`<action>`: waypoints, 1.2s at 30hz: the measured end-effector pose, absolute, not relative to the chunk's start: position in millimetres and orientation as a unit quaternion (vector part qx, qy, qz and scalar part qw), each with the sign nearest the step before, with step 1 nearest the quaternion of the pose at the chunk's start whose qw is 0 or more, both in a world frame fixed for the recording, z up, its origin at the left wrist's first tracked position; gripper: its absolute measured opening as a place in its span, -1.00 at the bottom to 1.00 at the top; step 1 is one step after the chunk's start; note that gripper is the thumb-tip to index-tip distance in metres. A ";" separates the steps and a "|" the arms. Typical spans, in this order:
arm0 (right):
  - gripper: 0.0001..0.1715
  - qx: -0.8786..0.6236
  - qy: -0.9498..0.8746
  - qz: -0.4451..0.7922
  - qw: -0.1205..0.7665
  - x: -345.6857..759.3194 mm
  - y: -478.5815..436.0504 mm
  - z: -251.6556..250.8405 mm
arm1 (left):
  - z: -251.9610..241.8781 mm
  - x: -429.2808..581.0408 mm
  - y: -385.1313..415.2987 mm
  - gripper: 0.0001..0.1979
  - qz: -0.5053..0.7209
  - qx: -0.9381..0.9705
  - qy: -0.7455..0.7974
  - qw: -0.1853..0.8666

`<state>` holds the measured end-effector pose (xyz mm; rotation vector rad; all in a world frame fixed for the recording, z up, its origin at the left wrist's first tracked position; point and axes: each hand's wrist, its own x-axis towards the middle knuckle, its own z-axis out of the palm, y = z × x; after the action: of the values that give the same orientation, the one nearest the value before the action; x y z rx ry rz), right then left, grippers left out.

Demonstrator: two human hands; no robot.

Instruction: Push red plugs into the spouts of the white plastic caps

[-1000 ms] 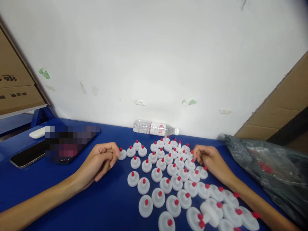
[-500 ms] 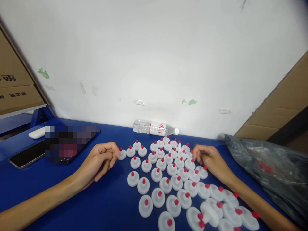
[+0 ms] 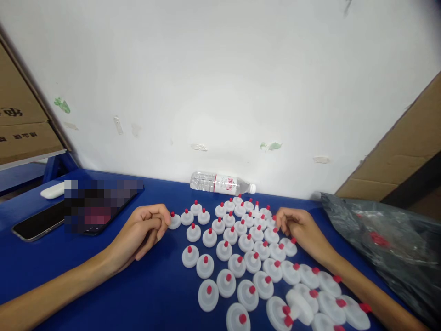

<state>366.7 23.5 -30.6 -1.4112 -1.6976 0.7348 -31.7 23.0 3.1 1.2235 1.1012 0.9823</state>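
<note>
Several round, whitish translucent caps with red tips (image 3: pixel 208 295) are spread over the blue table (image 3: pixel 148 294). Most stand tip up; a few at the lower right lean on or overlap others. My left hand (image 3: pixel 146 230) rests at the left edge of the group, fingers loosely curled, its fingertips beside the leftmost cap (image 3: pixel 175 221). My right hand (image 3: pixel 294 223) lies at the right side, fingers bent downward, close to or touching a cap (image 3: pixel 272 222). Nothing shows held in either hand.
A clear bottle (image 3: pixel 220 183) lies against the white wall (image 3: pixel 220 92). At the left are a phone (image 3: pixel 39 221), a white case (image 3: pixel 53 190) and a partly blurred dark screen (image 3: pixel 117 207). A dark plastic bag (image 3: pixel 386 243) lies right; cardboard (image 3: pixel 24 92) stands left.
</note>
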 end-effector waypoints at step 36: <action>-0.71 -0.556 -0.665 0.296 0.402 363.5 22.8 -26.4 | 3.2 -31.5 22.7 -0.93 0.405 0.557 0.475 0.548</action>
<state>363.5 22.8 -26.4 -1.4055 -1.6798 0.7494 -31.5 22.7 3.2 1.3203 1.1249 0.9602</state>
